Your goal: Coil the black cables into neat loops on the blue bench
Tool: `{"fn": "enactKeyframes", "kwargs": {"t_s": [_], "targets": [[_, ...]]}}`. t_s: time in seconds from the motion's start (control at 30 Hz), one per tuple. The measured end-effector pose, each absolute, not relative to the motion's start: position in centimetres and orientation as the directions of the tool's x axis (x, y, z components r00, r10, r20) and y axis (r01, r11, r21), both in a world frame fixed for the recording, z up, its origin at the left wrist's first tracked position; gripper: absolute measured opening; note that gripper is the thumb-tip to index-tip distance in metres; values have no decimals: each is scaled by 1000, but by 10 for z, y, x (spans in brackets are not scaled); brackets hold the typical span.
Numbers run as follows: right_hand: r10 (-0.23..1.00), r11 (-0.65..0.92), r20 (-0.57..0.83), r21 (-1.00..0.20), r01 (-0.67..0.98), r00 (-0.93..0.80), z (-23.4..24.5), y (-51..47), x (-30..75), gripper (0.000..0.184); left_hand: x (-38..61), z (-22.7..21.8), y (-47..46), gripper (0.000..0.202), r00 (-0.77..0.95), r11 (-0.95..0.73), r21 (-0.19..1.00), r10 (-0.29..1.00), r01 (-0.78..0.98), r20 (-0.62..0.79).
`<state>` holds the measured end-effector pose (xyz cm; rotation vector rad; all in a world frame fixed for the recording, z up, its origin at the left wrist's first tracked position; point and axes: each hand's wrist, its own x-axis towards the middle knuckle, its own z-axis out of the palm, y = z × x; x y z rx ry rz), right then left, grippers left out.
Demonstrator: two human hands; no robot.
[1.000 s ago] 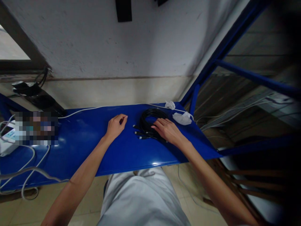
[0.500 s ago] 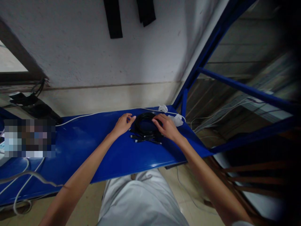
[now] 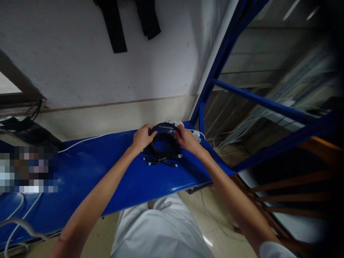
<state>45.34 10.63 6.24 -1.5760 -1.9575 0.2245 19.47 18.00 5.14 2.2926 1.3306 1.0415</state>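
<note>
A coil of black cables (image 3: 163,145) lies at the far right of the blue table (image 3: 107,168), its plug ends trailing toward me. My left hand (image 3: 142,138) is closed on the coil's left side. My right hand (image 3: 186,139) is closed on its right side. The far edge of the coil looks raised slightly between the two hands.
A white cord (image 3: 86,138) runs along the table's back edge by the wall. White crumpled wrappers (image 3: 196,135) lie behind my right hand. Blue shelf posts (image 3: 212,77) rise at the right. White cables (image 3: 16,218) loop at the table's left end.
Both hands moved inward onto the coil and closed on its two sides. Earlier my left hand lay apart on the table and my right hand rested flat on the coil.
</note>
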Motion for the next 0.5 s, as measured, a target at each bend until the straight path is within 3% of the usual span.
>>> {"fn": "enactKeyframes", "kwargs": {"t_s": [0.1,0.3,0.5], "targets": [[934,305,343,-615,727,-101,88,90,440,22,188,75,172,20,327,-545,658,838,519,437],[934,325,346,-728,604,-85,143,76,417,34,167,119,154,37,340,-470,805,870,361,356],[946,323,291,-861,394,-139,157,102,376,43,127,139,149,43,236,-343,914,927,218,291]]}}
